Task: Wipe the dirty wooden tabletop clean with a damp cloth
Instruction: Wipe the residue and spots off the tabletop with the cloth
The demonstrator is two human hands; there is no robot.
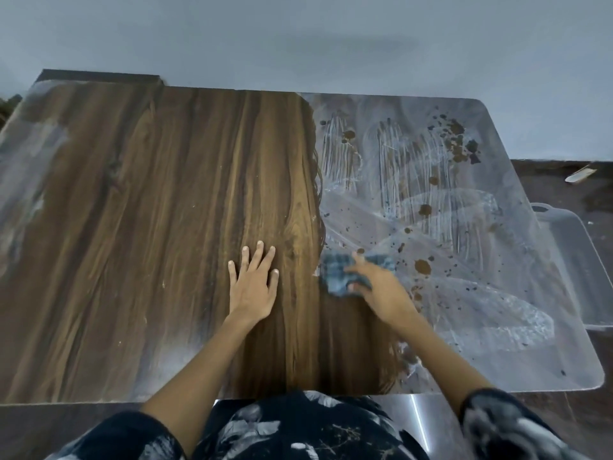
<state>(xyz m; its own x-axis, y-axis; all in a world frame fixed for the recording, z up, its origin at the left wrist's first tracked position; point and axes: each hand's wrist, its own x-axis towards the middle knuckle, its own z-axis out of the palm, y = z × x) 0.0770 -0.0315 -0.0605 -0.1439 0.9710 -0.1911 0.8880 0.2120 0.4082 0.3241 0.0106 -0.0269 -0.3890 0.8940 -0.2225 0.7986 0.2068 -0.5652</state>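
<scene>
- Desk (132, 227): wooden top with grain running from the near edge to the far edge. The left and middle portions show dark, clean wood; the right portion is filmed grey-white with streaks and brown spots (423, 267).
- Cloth (345, 272): blue-grey, crumpled, lying on the desk right at the boundary between clean wood and grey film, near the person's side of centre. Its long axis runs roughly left to right, across the grain; one end points toward the clean wood, the other toward the soiled area.
- Right hand (378, 287): on top of the cloth, fingers curled into its folds and gripping it against the desk. Motion blur obscures the fingertips.
- Left hand (253, 283): laid flat on clean wood just left of the cloth, fingers spread and straight, pointing to the far edge, holding nothing.
- Grey tray (577, 260): sits beyond the desk's right edge, lower down.
- Person's clothing (298, 426): dark patterned fabric, visible at the near edge.
</scene>
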